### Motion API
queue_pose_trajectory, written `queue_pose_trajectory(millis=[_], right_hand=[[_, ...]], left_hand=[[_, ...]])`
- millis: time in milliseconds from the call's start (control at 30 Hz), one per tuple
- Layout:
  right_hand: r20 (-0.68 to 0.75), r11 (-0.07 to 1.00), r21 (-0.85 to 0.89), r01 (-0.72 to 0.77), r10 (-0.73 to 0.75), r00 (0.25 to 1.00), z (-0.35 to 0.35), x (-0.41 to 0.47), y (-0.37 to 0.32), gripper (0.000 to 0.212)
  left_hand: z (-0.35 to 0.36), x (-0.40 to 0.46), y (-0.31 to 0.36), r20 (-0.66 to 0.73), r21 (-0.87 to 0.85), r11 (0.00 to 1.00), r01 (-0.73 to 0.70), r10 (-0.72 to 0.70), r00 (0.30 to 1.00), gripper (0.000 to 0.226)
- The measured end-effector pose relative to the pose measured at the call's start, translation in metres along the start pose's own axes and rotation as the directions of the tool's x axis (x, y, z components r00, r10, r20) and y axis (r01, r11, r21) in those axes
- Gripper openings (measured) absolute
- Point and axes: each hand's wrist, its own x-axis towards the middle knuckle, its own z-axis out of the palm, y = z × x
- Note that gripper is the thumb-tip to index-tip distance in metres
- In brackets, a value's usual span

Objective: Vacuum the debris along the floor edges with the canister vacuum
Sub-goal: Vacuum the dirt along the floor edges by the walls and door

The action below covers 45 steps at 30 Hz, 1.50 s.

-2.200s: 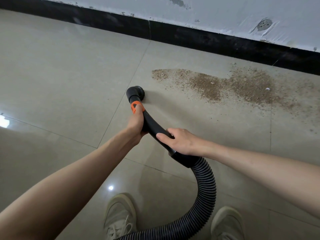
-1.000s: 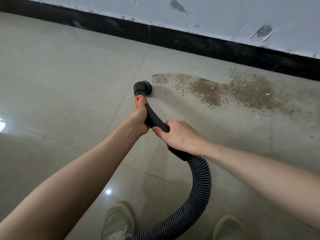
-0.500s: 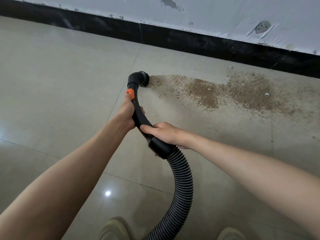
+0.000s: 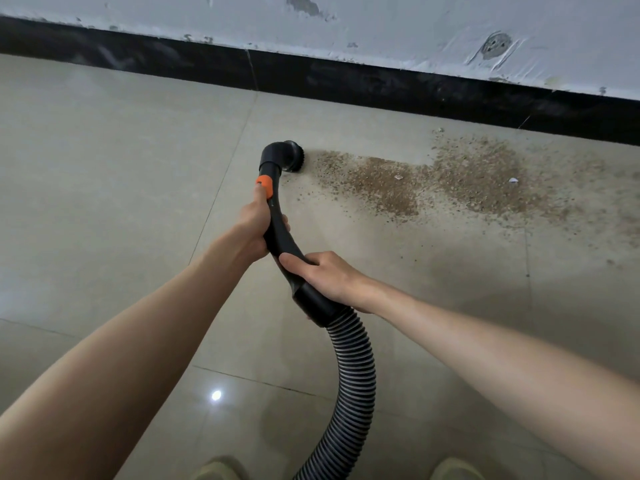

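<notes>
Gripping the curved wand (image 4: 277, 233), left hand (image 4: 252, 226) and right hand (image 4: 329, 275) are risking the round brush nozzle (image 4: 289, 157) scattering debris (image 4: 415, 181) sideways.

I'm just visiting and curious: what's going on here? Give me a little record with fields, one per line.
activity: vacuuming dirt beside the wall
left hand: grips the black wand below its orange collar
right hand: grips the wand lower down, above the ribbed hose
brush head: at the left end of the dirt
dirt: brown grit spread to the right, near the black baseboard
floor: glossy beige tiles
</notes>
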Motion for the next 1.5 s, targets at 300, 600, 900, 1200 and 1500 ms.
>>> queue_pose_trajectory(millis=[300, 600, 900, 1200, 1500], right_hand=[[-0.085, 0.993, 0.116, 0.0, 0.01, 0.996, -0.027, -0.016, 0.021, 0.048], [-0.19, 0.972, 0.234, 0.009, 0.036, 0.981, -0.06, -0.036, 0.05, 0.048], [-0.285, 0.954, 0.3, 0.003, 0.086, 0.955, -0.081, -0.061, 0.081, 0.046], [-0.329, 0.951, 0.31, 0.013, 0.094, 0.94, -0.1, -0.064, 0.092, 0.045], [-0.263, 0.98, 0.194, 0.036, 0.017, 0.965, -0.102, -0.031, 0.064, 0.049]], left_hand=[[0.056, -0.004, -0.002, 0.053, 0.201, 0.979, -0.045, 0.035, 0.998, 0.045], [0.114, -0.011, -0.015, 0.136, 0.293, 0.953, -0.071, 0.032, 0.99, 0.047], [0.165, -0.019, -0.036, 0.198, 0.395, 0.914, -0.093, 0.014, 0.98, 0.053], [0.193, -0.014, -0.041, 0.23, 0.426, 0.896, -0.127, 0.029, 0.973, 0.054], [0.162, 0.007, -0.014, 0.155, 0.366, 0.92, -0.137, 0.085, 0.984, 0.05]])
